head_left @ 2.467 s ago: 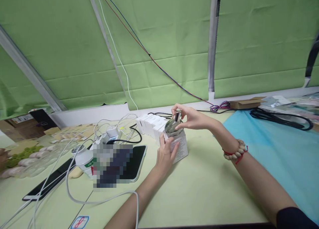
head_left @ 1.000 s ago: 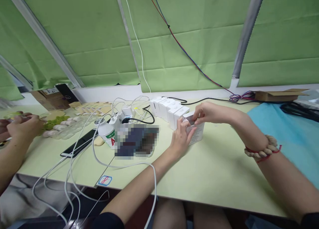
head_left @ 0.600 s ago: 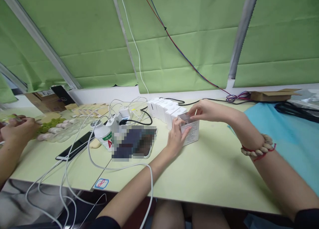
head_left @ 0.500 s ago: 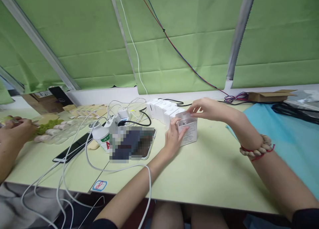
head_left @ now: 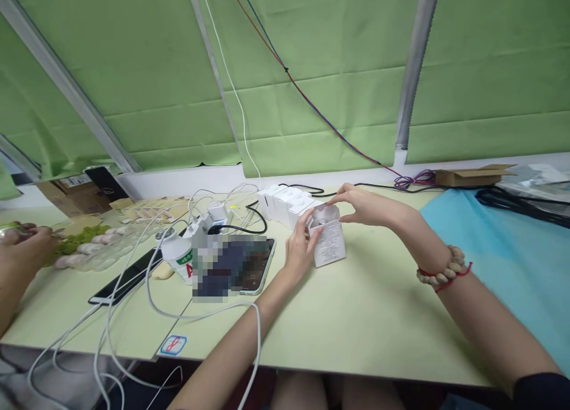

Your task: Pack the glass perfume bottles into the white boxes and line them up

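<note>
A small white cardboard box (head_left: 330,246) stands on the table with its top open and fine print on its front. My left hand (head_left: 299,243) is closed around its left side, thumb against the front. At the right rim, my right hand (head_left: 363,205) grips the box's top edge between thumb and fingers. Something clear or silvery shows inside the opening, too indistinct to name. Just behind the box stands a row of similar white boxes (head_left: 282,203), which are closed.
Left of my arm lie a phone (head_left: 258,267), partly blurred out, a white bottle (head_left: 176,255), tangled white cables (head_left: 151,291) and a dark tablet-like device (head_left: 127,276). Another person's hand (head_left: 27,246) is by egg-shaped items in a clear tray (head_left: 107,252). Blue sheeting (head_left: 499,267) covers the right.
My right hand has shifted from over the opening to the box's right rim. The box is tilted slightly differently, and its opening is more visible. The whole view has shifted a little.
</note>
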### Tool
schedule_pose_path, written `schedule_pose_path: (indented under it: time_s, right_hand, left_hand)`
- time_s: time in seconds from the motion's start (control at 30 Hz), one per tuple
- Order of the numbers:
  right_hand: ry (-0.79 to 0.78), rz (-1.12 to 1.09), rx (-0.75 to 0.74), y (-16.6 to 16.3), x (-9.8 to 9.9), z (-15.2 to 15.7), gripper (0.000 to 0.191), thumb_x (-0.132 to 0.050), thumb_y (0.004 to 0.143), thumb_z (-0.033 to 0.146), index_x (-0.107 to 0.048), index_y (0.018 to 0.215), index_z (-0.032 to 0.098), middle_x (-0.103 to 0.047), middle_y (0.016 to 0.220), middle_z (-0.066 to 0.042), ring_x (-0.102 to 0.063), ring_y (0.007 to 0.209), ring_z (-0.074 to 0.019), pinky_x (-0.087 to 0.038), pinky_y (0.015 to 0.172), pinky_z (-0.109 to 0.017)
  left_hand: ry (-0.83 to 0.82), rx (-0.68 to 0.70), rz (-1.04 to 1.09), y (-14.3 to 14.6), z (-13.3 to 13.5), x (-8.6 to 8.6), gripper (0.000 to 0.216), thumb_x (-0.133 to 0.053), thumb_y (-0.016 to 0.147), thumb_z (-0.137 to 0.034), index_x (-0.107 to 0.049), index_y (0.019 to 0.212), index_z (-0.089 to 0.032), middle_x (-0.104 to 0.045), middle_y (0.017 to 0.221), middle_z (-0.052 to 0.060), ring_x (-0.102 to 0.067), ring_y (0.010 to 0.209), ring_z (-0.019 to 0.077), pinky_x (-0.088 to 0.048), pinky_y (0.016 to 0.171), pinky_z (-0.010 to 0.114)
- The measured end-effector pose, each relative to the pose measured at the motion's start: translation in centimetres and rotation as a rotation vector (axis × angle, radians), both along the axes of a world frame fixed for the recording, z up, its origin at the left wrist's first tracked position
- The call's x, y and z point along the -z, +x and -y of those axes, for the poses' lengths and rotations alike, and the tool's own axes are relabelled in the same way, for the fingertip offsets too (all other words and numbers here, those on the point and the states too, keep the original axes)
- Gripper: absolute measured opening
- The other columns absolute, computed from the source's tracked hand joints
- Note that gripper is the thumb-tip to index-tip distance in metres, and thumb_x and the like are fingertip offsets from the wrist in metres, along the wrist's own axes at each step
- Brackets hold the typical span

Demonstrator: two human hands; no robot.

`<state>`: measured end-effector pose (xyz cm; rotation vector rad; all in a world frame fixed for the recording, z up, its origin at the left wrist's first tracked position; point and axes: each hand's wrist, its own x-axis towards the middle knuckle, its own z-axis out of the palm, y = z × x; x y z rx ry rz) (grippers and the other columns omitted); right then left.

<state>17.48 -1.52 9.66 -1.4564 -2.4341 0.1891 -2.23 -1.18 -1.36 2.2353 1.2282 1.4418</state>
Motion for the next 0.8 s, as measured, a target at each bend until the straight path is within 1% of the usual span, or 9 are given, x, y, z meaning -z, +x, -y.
schedule_pose_path:
  time_s: [0.1,0.17,0.27,0.4,0.47,0.53,0.67,0.73,0.8]
  right_hand:
    - [-0.056,-0.034,-0.030,-0.1,-0.1,0.0,0.034,-0.060,0.078,0.020,-0.064,0.112,0.022,-0.048,0.113,-0.010,-0.056,0.081,-0.0149,-0.046,0.066,-0.026]
    - [-0.067,-0.045,-0.066,-0.2,-0.4,0.2,0.026,-0.060,0.078,0.018,-0.068,0.103,0.021,-0.048,0.114,-0.010,-0.057,0.082,-0.0152,-0.047,0.069,-0.027]
    - [-0.065,-0.036,-0.087,-0.3,-0.9,0.4,0.023,-0.058,0.078,0.013,-0.072,0.095,0.019,-0.051,0.114,-0.011,-0.057,0.087,-0.0170,-0.046,0.071,-0.027]
    - [-0.091,-0.016,-0.068,0.0,-1.0,0.2,0.023,-0.059,0.075,0.009,-0.074,0.088,0.019,-0.057,0.107,-0.010,-0.058,0.086,-0.0190,-0.046,0.066,-0.026]
    - [-0.114,-0.004,-0.065,0.3,-0.8,0.0,0.022,-0.060,0.074,0.011,-0.075,0.087,0.021,-0.058,0.106,-0.011,-0.058,0.086,-0.0201,-0.046,0.066,-0.027]
    - [-0.111,-0.008,-0.080,0.4,-0.7,0.0,0.021,-0.060,0.076,0.014,-0.075,0.090,0.021,-0.056,0.111,-0.011,-0.058,0.090,-0.0207,-0.047,0.070,-0.028]
    - [-0.101,-0.092,-0.212,-0.1,-0.9,0.3,0.025,-0.062,0.077,0.019,-0.073,0.100,0.025,-0.050,0.123,-0.010,-0.054,0.105,-0.0214,-0.047,0.078,-0.028]
    - [-0.074,-0.105,-0.235,-0.5,-1.0,0.5,0.025,-0.062,0.076,0.017,-0.073,0.098,0.023,-0.053,0.121,-0.009,-0.054,0.106,-0.0212,-0.047,0.078,-0.027]
    - [-0.055,-0.084,-0.228,-0.7,-1.1,0.5,0.023,-0.059,0.077,0.016,-0.074,0.095,0.020,-0.060,0.111,-0.009,-0.057,0.097,-0.0192,-0.046,0.074,-0.025]
  left_hand:
    - [0.014,0.022,-0.049,-0.2,0.1,-0.3,0.046,-0.048,0.090,-0.040,-0.040,0.131,-0.023,-0.057,0.114,0.006,-0.054,0.069,0.0087,-0.046,0.060,0.020]
    - [0.055,0.052,-0.110,-0.2,0.3,-0.5,0.042,-0.044,0.091,-0.040,-0.042,0.129,-0.022,-0.055,0.118,0.006,-0.055,0.075,0.0099,-0.045,0.061,0.020]
    - [0.117,0.079,-0.153,-0.2,0.4,-0.4,0.041,-0.037,0.094,-0.041,-0.040,0.130,-0.021,-0.051,0.123,0.008,-0.056,0.086,0.0118,-0.045,0.062,0.020]
    - [0.147,0.049,-0.120,-0.1,0.3,0.1,0.037,-0.036,0.095,-0.041,-0.039,0.125,-0.019,-0.054,0.116,0.008,-0.056,0.075,0.0098,-0.045,0.062,0.021]
    - [0.129,0.025,-0.111,-0.1,0.2,0.3,0.033,-0.035,0.095,-0.039,-0.040,0.121,-0.020,-0.056,0.111,0.006,-0.056,0.074,0.0099,-0.045,0.063,0.022]
    - [0.105,0.017,-0.103,0.0,0.2,0.3,0.030,-0.034,0.096,-0.038,-0.040,0.120,-0.020,-0.056,0.109,0.006,-0.057,0.078,0.0106,-0.045,0.065,0.022]
    - [0.160,0.071,-0.081,0.0,0.0,0.3,0.024,-0.034,0.096,-0.033,-0.040,0.116,-0.021,-0.055,0.111,0.006,-0.057,0.092,0.0116,-0.046,0.069,0.021]
    - [0.221,0.081,-0.068,0.0,-0.1,0.4,0.023,-0.034,0.096,-0.032,-0.038,0.115,-0.020,-0.053,0.115,0.007,-0.057,0.092,0.0113,-0.046,0.068,0.021]
    - [0.236,0.080,-0.077,0.1,-0.1,0.4,0.022,-0.034,0.096,-0.033,-0.039,0.113,-0.019,-0.052,0.117,0.008,-0.057,0.090,0.0112,-0.046,0.066,0.021]
